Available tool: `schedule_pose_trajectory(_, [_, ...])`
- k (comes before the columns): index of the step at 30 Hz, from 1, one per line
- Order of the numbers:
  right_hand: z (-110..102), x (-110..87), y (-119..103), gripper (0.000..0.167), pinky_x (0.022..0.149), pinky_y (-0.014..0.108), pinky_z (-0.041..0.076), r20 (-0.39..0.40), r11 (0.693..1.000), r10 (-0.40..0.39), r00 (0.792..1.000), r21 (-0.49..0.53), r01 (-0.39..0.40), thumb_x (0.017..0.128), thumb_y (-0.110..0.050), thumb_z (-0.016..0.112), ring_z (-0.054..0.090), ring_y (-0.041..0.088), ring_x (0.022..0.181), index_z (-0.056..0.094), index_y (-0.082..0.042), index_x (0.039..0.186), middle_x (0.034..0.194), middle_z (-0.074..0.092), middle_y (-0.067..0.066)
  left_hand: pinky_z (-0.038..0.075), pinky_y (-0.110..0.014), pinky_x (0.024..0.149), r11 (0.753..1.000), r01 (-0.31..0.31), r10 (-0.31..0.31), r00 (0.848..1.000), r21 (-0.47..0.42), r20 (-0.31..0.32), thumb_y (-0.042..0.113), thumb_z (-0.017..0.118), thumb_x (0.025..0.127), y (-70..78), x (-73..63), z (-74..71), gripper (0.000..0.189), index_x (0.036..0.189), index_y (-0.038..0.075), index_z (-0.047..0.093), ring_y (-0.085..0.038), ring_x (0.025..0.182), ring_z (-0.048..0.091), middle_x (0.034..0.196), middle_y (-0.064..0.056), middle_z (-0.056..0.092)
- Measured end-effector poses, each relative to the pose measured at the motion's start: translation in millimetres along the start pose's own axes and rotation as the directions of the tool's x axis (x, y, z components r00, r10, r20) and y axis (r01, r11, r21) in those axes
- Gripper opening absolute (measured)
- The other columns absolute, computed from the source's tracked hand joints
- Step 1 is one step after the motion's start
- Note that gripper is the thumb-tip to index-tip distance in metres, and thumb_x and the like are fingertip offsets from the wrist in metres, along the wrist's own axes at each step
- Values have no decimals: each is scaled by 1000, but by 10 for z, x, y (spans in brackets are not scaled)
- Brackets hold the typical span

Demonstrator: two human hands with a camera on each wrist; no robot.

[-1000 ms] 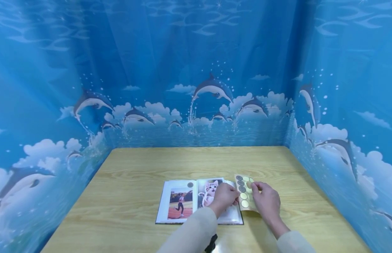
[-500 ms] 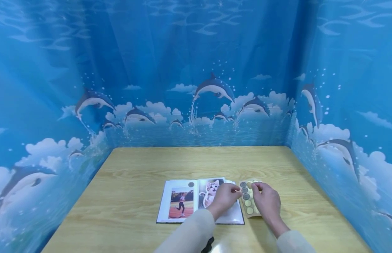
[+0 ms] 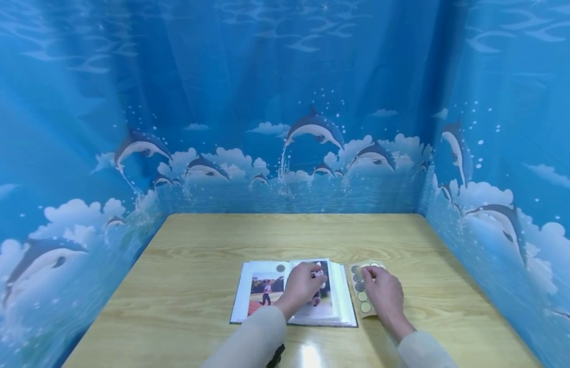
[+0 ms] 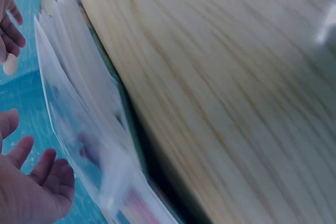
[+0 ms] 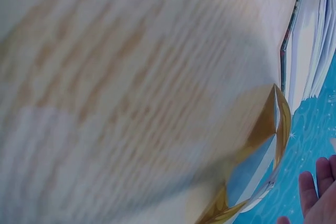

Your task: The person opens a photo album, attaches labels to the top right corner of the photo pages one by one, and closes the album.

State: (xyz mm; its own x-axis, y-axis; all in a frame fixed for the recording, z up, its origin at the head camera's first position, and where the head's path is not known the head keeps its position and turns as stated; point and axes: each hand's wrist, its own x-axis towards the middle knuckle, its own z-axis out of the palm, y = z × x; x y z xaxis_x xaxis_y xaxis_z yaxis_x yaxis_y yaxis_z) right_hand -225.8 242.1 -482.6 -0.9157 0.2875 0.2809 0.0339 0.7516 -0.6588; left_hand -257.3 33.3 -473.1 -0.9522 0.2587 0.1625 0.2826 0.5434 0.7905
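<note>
An open photo album [image 3: 351,312] lies on the table, a runner photo [image 3: 265,294] on its left page and a cat photo [image 3: 325,301] on its right. A round grey sticker [image 3: 280,268] sits at the left page's top corner. My left hand [image 3: 300,287] hovers over the right page, fingers loosely bent around nothing. My right hand [image 3: 385,292] pinches a round gold sticker [image 4: 10,64] between thumb and finger. Beneath that hand lies a sticker sheet [image 3: 365,297] with grey and gold rounds, partly hidden by the hand; its edge curls up in the right wrist view.
The wooden table [image 3: 188,266] reaches to a blue dolphin-print curtain [image 3: 220,184] at the back and sides. The sheet lies close to the album's right edge. A dark strap [image 3: 276,356] shows under my left sleeve.
My left hand has let go of the sticker sheet and moved left over the album. The sheet has come down onto the table. My right hand has stayed nearly in place.
</note>
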Motion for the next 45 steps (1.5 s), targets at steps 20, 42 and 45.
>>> schedule_pose_trajectory(20, [163,148,-27,25,81,53,50,14,994,-93,996,-58,94,97,-23,60,67,33,89,73,-4,107,99,73,14,37,-52,111,923,-76,11,985,378,171,40,66,94,-232,-439,-234,57,134,-1,58,-38,133,45,147,-21,45])
schedule_pose_trajectory(42, [527,323,-204,18,83,52,53,16,956,-252,967,-147,252,94,-21,66,70,35,90,76,-7,99,97,74,13,43,-47,107,865,-154,62,977,478,203,45,69,90,-265,-568,-154,63,136,3,57,-35,133,46,147,-23,44])
schedule_pose_trajectory(45, [573,347,-232,18,87,53,51,35,946,-271,962,-175,272,94,-21,66,70,35,90,76,-8,99,96,74,13,43,-47,107,858,-159,65,977,488,203,45,69,90,-267,-564,-147,63,136,3,57,-35,134,45,147,-23,44])
